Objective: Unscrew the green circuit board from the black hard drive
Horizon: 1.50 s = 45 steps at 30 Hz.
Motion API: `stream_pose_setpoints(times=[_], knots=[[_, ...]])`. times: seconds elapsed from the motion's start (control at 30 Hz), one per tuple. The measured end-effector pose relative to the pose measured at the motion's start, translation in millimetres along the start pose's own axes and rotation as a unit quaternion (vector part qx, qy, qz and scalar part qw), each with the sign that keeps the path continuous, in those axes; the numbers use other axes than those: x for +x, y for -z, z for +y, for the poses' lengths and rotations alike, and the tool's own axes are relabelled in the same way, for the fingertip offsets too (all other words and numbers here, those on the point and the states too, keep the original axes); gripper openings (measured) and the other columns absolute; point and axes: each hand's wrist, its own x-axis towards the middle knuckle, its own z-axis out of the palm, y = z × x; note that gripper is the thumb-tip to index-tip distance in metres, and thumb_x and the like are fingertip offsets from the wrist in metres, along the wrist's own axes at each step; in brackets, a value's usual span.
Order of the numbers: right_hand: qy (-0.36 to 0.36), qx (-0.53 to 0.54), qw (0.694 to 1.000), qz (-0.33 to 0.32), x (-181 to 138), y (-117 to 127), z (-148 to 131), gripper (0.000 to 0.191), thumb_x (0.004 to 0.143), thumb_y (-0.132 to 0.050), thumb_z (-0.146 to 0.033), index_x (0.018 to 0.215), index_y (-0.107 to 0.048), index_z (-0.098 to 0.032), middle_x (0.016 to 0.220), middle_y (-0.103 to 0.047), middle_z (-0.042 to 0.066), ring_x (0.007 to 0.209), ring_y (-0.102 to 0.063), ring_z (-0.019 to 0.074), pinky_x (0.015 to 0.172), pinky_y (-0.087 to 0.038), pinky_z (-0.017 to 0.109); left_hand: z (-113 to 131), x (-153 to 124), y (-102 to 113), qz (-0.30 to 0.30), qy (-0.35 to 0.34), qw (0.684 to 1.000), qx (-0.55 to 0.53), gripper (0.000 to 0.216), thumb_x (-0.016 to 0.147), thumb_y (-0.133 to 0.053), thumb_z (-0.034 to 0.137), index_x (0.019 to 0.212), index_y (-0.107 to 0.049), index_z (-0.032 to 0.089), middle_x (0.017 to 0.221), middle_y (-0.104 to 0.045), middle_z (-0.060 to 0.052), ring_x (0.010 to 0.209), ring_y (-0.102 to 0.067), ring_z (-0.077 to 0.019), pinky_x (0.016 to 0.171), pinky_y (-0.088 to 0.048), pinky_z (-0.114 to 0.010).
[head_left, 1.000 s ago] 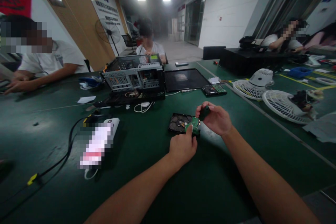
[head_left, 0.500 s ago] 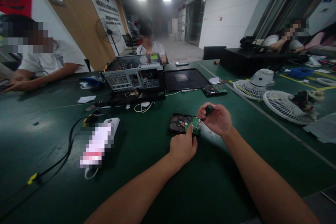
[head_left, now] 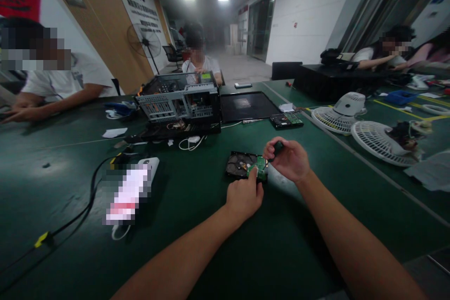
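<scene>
A hard drive (head_left: 236,165) lies on the green table in front of me, its green circuit board (head_left: 259,165) facing up at the right end. My left hand (head_left: 244,197) is at its near side, the index finger pressed on the board and the other fingers curled in, thumb close to the drive's edge. At the drive's right end my right hand (head_left: 290,159) is closed around the dark handle of a screwdriver (head_left: 278,146). Its thin shaft points down toward the board's edge; the tip is hard to make out.
An opened computer case (head_left: 179,103) stands ahead, beside a flat black panel (head_left: 249,105). Another hard drive (head_left: 286,121) lies further back. White fan parts (head_left: 381,143) are to the right. On the left are a phone (head_left: 131,190) and a black cable (head_left: 93,192). People sit around the table.
Both hands keep nearly the same place at the hard drive. The view has shifted very slightly, and a person at the far right has lowered a hand from the head.
</scene>
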Motion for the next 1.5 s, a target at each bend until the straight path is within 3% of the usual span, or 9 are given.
stream_pose_setpoints(times=[0.3,0.7,0.97,1.27,1.37,1.5], knots=[[-0.016,-0.013,1.000,-0.005,-2.3,-0.2,-1.3,0.012,0.083,-0.065,-0.030,0.093,-0.066,-0.024,0.093,-0.068,0.003,0.084,-0.061,0.0193,0.080,-0.050,0.036,0.9,-0.1,0.7,-0.003,0.000,1.000,0.001,0.055,0.099,-0.046,0.041,0.150,-0.040,0.023,0.093,-0.076,-0.010,0.084,-0.075,-0.0320,0.078,-0.055,-0.043],[-0.006,0.006,1.000,0.017,-0.9,-3.6,-1.7,0.020,0.084,-0.057,-0.035,0.088,-0.073,-0.023,0.075,-0.056,0.002,0.068,-0.050,0.0180,0.069,-0.046,0.036,2.1,-1.3,2.9,-0.008,0.000,1.000,0.001,0.054,0.099,-0.045,0.040,0.151,-0.039,0.023,0.095,-0.076,-0.011,0.085,-0.075,-0.0320,0.078,-0.054,-0.042],[-0.016,-0.008,1.000,0.001,-2.4,0.8,-0.7,0.013,0.081,-0.065,-0.029,0.094,-0.066,-0.024,0.093,-0.066,0.003,0.086,-0.061,0.0197,0.081,-0.050,0.036,3.3,-0.8,6.3,-0.025,0.008,1.000,-0.005,0.056,0.100,-0.045,0.040,0.152,-0.037,0.022,0.098,-0.076,-0.011,0.089,-0.075,-0.0309,0.082,-0.054,-0.041],[-0.008,-0.001,1.000,0.002,0.1,-0.2,-1.2,0.014,0.085,-0.061,-0.033,0.091,-0.069,-0.024,0.077,-0.057,0.001,0.069,-0.052,0.0165,0.070,-0.048,0.034,2.0,-1.6,3.8,-0.011,0.000,1.000,-0.006,0.054,0.100,-0.044,0.041,0.151,-0.039,0.024,0.096,-0.076,-0.011,0.086,-0.075,-0.0311,0.080,-0.054,-0.042],[-0.008,0.005,1.000,0.006,0.4,-0.4,-1.1,0.020,0.086,-0.057,-0.037,0.088,-0.071,-0.023,0.074,-0.054,0.002,0.067,-0.049,0.0170,0.068,-0.047,0.035,1.5,-1.5,3.8,-0.007,0.002,1.000,-0.001,0.054,0.099,-0.045,0.041,0.150,-0.039,0.023,0.096,-0.076,-0.011,0.086,-0.075,-0.0315,0.078,-0.054,-0.041],[-0.005,-0.002,1.000,0.012,0.1,-1.1,-1.3,0.013,0.083,-0.061,-0.033,0.085,-0.070,-0.023,0.076,-0.055,0.002,0.069,-0.050,0.0170,0.070,-0.047,0.034,0.6,-0.9,3.3,0.001,-0.007,1.000,-0.007,0.054,0.099,-0.044,0.040,0.150,-0.040,0.022,0.094,-0.077,-0.011,0.085,-0.075,-0.0316,0.077,-0.055,-0.041]])
